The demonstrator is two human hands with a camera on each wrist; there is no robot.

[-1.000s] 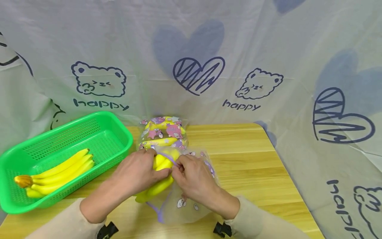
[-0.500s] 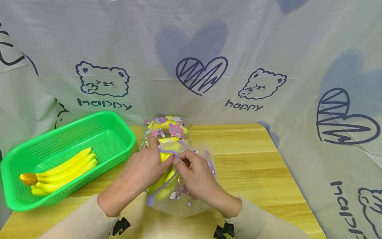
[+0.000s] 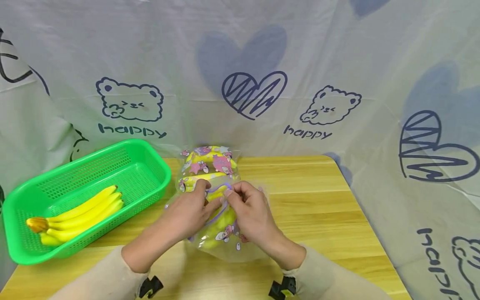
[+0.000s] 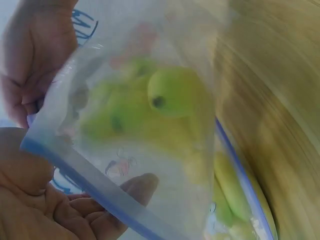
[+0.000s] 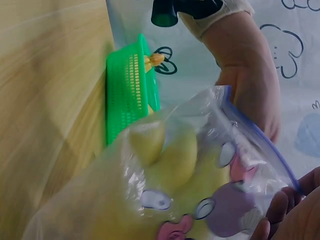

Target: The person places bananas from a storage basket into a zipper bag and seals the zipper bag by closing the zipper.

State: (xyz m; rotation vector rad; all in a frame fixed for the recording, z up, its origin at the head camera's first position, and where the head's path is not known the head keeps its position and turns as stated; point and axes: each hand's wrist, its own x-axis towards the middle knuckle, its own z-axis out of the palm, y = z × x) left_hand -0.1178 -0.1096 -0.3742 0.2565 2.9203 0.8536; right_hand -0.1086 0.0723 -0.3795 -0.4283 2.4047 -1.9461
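Note:
A clear zip bag [image 3: 225, 239] with cartoon prints and a purple zip edge holds yellow bananas [image 3: 217, 227] and leans toward the person. My right hand [image 3: 253, 210] pinches the zip edge at the bag's mouth, thumb on the near side. My left hand [image 3: 189, 210] holds the mouth's left side, its thumb reaching toward the right thumb. In the left wrist view, a fingertip of the left hand [image 4: 60, 210] shows through the cloudy film beside the zip strip [image 4: 100, 195]. Green-tinged banana tips [image 4: 172, 92] press against the film there. The mouth gapes a little between the hands.
Behind, a second printed bag [image 3: 208, 164] with bananas lies on the wooden table [image 3: 307, 208]. At left stands a green basket [image 3: 148, 175] with a loose bunch of bananas [image 3: 82, 212]. A printed cloth [image 3: 187, 62] hangs behind the table.
The bag's near edge has swung up and the bananas now lie further inside it. Both hands have shifted slightly right, with the zip edge drawn closer between them.

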